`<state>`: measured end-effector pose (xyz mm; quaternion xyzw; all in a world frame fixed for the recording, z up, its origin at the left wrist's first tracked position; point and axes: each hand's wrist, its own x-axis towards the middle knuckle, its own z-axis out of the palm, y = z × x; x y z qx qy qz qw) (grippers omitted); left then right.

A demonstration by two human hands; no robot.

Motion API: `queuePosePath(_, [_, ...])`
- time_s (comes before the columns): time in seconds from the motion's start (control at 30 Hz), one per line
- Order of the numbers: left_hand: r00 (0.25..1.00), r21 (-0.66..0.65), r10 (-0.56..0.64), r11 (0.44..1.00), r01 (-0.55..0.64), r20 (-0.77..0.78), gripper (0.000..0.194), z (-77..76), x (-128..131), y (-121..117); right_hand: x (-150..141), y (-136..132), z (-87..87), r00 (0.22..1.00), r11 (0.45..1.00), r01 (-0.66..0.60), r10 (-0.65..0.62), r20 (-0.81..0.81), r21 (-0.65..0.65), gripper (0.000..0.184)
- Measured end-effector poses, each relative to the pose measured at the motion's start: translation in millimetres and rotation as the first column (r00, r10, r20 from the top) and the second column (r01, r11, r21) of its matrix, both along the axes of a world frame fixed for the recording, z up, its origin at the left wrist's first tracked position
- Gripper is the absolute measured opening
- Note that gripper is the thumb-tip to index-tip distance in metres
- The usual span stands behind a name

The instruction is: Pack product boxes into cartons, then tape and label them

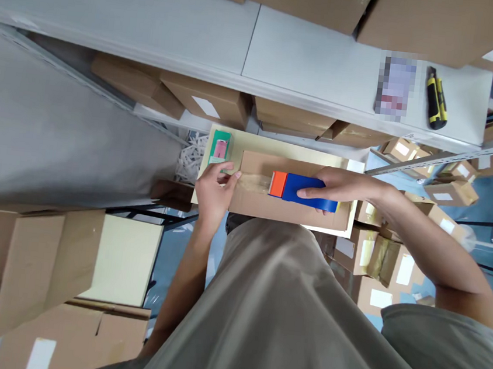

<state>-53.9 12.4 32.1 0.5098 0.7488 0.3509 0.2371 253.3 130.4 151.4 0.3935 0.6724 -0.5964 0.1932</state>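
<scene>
A long brown cardboard box (287, 213) lies crosswise in front of me on a pale board. My right hand (323, 187) is wrapped around a blue tape dispenser (292, 187) with an orange front, low over the box top. A strip of clear yellowish tape (252, 183) runs along the box from its left end to the dispenser. My left hand (217, 190) is at that left end, thumb tip touching the box edge near the tape's end. Its fingers are bent but apart; whether they pinch the tape is not clear.
A green packet with a pink picture (220, 146) lies on the pale board (303, 149) beside my left hand. Above, a grey shelf (157, 28) bears a black-and-yellow utility knife (436, 99), a blurred-out object and cartons. Open cartons (30, 267) stand left; taped boxes (390, 261) are stacked right.
</scene>
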Motion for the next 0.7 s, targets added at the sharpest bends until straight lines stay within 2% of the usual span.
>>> queuePosePath(0.1, [0.985,0.016,0.003,1.000,0.000,-0.174,0.025,7.0,15.8,2.2,-2.0,-0.4,3.5,1.000,1.000,0.008,-0.008,-0.002,-0.023,0.073])
queuePosePath(0.17, [0.976,0.030,-0.001,1.000,0.008,-0.220,0.026,8.3,22.4,2.9,-3.5,-0.5,6.2,1.000,0.999,0.021,-0.021,0.011,-0.030,0.073])
queuePosePath(0.33, [0.991,0.074,0.042,0.997,-0.032,-0.128,0.024,-4.4,21.2,5.0,-4.7,-1.0,8.8,1.000,0.999,0.022,-0.021,0.023,-0.028,0.071])
queuePosePath(0.43, [0.996,0.108,0.066,0.992,-0.059,-0.065,0.025,-14.2,17.3,6.2,7.2,0.2,15.1,0.999,0.999,-0.013,0.012,0.047,0.032,0.067])
queuePosePath(0.53, [0.995,0.115,0.086,0.990,-0.080,-0.046,0.027,-18.7,16.1,6.5,43.4,3.9,31.3,0.992,0.997,-0.022,0.013,0.123,0.073,0.065])
queuePosePath(0.63, [0.995,0.090,0.090,0.992,-0.085,-0.048,0.027,-18.9,16.7,6.8,104.1,6.7,53.8,0.966,0.998,-0.001,-0.017,0.258,0.069,0.062])
queuePosePath(0.7, [0.994,0.078,0.090,0.993,-0.086,-0.054,0.027,-18.6,17.1,7.6,149.8,6.1,67.9,0.921,0.964,0.083,-0.171,0.349,0.254,0.058])
